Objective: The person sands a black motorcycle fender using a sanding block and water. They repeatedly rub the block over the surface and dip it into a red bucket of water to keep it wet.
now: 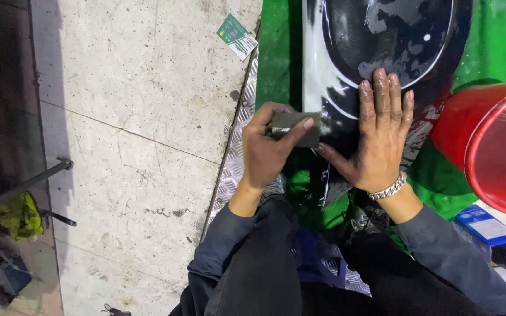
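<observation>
The black body panel [382,41], glossy and wet, lies on a green sheet [276,58] in front of the kneeling person, its near end between the two hands. The left hand [267,149] is pinched shut on a small grey sanding pad [297,127] pressed against the panel's near left edge; the right hand [382,137] lies flat and open on the panel, fingers spread, holding nothing. Pale smears and dull patches suggest much of the top has been rubbed, while the near edge looks in progress. The panel's far end is cut off, its underside hidden, and the red bucket [493,152] beside it shows only partly.
</observation>
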